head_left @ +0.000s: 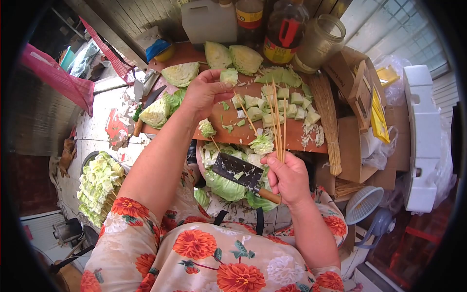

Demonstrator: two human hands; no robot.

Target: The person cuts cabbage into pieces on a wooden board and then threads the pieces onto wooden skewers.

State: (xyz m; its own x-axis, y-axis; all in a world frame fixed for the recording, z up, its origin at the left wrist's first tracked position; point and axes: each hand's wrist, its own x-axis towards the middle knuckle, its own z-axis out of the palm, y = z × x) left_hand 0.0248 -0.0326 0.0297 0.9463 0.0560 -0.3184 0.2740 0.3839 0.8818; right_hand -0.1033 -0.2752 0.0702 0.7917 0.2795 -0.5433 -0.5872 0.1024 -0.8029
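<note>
My left hand [206, 93] is raised over the board, its thumb and fingers closed on a cut cabbage piece [229, 76]. Several bamboo skewers [277, 121] rise from the closed fist of my right hand [289, 177]. One more skewer [246, 114] slants from that fist toward my left hand, with a cabbage chunk [262, 144] low on it. Cut cabbage cubes [292, 104] lie on the reddish-brown board [219, 114]. Below its front edge a cleaver [238, 173] rests over a large cabbage [224, 187], its handle beside my right hand.
Cabbage wedges [181, 74] line the board's back, near a plastic jug [209, 22] and a red-labelled bottle [286, 34]. A straw whisk [325, 124] lies along the right edge. Cabbage pieces fill a bucket [99, 182] at left. A cardboard box [350, 146] stands at right.
</note>
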